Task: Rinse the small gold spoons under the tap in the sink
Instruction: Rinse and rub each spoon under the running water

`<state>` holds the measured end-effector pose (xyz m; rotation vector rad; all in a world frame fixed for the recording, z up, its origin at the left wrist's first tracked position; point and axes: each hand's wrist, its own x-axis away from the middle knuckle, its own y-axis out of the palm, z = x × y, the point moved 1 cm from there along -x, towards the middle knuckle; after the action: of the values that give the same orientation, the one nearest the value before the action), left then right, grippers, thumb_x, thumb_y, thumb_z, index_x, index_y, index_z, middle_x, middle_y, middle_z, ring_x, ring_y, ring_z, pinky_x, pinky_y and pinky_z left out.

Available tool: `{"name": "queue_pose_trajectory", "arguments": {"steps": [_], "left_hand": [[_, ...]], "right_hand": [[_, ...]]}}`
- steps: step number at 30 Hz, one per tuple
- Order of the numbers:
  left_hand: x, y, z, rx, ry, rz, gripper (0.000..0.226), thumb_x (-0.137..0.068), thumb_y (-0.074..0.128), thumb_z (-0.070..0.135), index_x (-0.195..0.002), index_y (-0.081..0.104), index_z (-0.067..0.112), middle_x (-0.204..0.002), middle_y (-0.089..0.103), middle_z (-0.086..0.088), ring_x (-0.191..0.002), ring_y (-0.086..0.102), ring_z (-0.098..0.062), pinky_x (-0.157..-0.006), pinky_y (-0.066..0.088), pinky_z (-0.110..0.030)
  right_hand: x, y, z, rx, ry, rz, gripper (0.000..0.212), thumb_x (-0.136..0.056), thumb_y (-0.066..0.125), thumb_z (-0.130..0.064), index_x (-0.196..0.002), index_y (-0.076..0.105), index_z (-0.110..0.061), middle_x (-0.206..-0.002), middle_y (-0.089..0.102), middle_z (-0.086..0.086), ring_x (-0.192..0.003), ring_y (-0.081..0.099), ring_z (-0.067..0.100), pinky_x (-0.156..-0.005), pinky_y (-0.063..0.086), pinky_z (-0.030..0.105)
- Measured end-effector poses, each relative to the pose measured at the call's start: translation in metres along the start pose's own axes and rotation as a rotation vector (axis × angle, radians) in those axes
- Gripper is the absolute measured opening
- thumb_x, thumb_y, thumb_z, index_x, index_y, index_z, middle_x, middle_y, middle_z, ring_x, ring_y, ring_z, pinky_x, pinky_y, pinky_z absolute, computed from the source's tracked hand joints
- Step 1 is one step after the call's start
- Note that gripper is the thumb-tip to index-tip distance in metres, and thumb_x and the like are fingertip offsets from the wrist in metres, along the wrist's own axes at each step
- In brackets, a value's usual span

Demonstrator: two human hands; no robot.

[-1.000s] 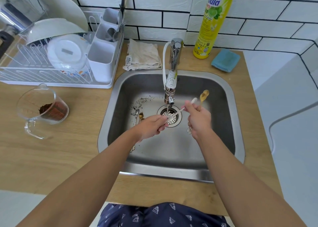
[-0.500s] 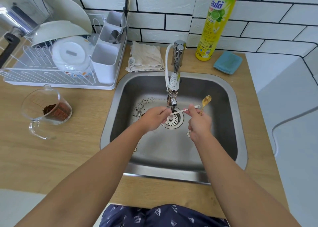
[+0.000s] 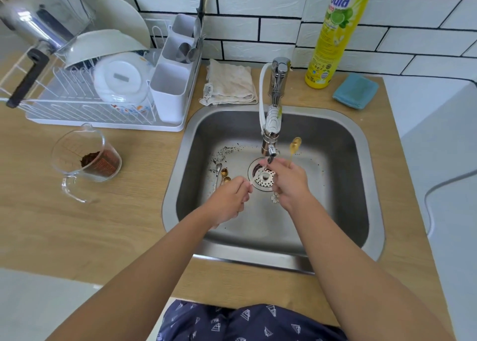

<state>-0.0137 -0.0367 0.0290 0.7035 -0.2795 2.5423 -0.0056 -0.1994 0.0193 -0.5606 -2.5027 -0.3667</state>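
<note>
My right hand (image 3: 290,183) is closed on a small gold spoon (image 3: 295,145), whose bowl sticks up behind the fingers; a white flower-shaped handle end (image 3: 274,198) shows below the palm. Its fingertips sit right under the tap spout (image 3: 271,151), above the drain strainer (image 3: 264,178). To the left, my left hand (image 3: 232,198) is curled, apart from the right hand, with nothing visible in it. Two more gold spoons (image 3: 225,175) and a silver one (image 3: 219,169) lie on the floor of the steel sink (image 3: 371,185), just beyond my left hand.
Dark grounds (image 3: 227,149) speckle the sink floor at the left. On the wooden counter stand a glass measuring cup (image 3: 87,157) with brown grounds, a white dish rack (image 3: 103,92), a folded cloth (image 3: 229,86), a yellow soap bottle (image 3: 333,38) and a blue sponge (image 3: 355,90).
My left hand has drawn back to the left and toward me, away from the tap. My right hand has shifted left so its fingers are under the spout. The white handle no longer spans both hands.
</note>
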Motion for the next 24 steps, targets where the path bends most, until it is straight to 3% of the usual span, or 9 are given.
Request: {"name": "queue_pose_trajectory", "arguments": {"steps": [7,9,12,16,21,24], "left_hand": [[0.011,0.002,0.002,0.077,-0.031,0.002,0.026,-0.107,0.034,0.032,-0.093,0.049,0.016,-0.062,0.039,0.008,-0.046,0.029,-0.006,-0.040,0.024,-0.018],[0.014,0.004,0.001,0.093,-0.037,-0.009,0.024,-0.107,0.035,0.029,-0.093,0.050,0.016,-0.061,0.039,0.008,-0.046,0.028,-0.006,-0.040,0.023,-0.019],[0.016,0.008,0.004,0.088,-0.043,-0.019,0.022,-0.107,0.035,0.025,-0.093,0.050,0.015,-0.062,0.038,0.007,-0.047,0.027,-0.007,-0.041,0.021,-0.019],[0.016,0.009,0.010,0.119,-0.040,-0.013,0.016,-0.106,0.041,0.023,-0.093,0.047,0.014,-0.068,0.041,0.002,-0.048,0.026,-0.008,-0.043,0.022,-0.020],[0.023,0.005,0.004,0.178,-0.049,0.023,0.010,-0.104,0.050,0.018,-0.098,0.044,0.011,-0.073,0.049,-0.002,-0.052,0.030,-0.009,-0.049,0.022,-0.024],[0.024,0.005,0.003,0.185,-0.056,0.026,0.011,-0.104,0.049,0.020,-0.098,0.044,0.012,-0.073,0.050,-0.003,-0.051,0.027,-0.010,-0.049,0.021,-0.024]], "right_hand": [[0.020,0.008,0.018,0.193,0.001,-0.212,0.011,-0.085,0.082,-0.025,-0.086,0.078,-0.015,-0.059,0.043,0.001,-0.040,0.026,0.008,-0.037,0.021,0.021],[0.012,0.003,0.008,0.136,-0.014,-0.124,0.011,-0.084,0.082,-0.022,-0.083,0.078,-0.012,-0.062,0.046,0.003,-0.040,0.025,0.008,-0.037,0.021,0.022],[0.002,-0.003,-0.001,-0.003,-0.014,-0.012,0.008,-0.087,0.080,-0.019,-0.081,0.077,-0.015,-0.047,0.039,-0.007,-0.039,0.023,0.008,-0.035,0.020,0.020],[0.018,0.003,0.019,0.174,-0.014,-0.155,0.020,-0.084,0.080,-0.027,-0.087,0.077,-0.007,-0.050,0.042,-0.006,-0.040,0.026,0.008,-0.036,0.022,0.020],[0.004,-0.010,0.006,0.004,0.017,-0.033,0.023,-0.082,0.085,-0.020,-0.101,0.075,-0.013,-0.062,0.056,-0.001,-0.038,0.028,0.006,-0.036,0.024,0.021],[0.010,-0.006,0.010,0.152,0.003,-0.154,0.026,-0.081,0.086,-0.023,-0.102,0.075,-0.015,-0.055,0.051,-0.006,-0.040,0.029,0.007,-0.037,0.024,0.022]]}}
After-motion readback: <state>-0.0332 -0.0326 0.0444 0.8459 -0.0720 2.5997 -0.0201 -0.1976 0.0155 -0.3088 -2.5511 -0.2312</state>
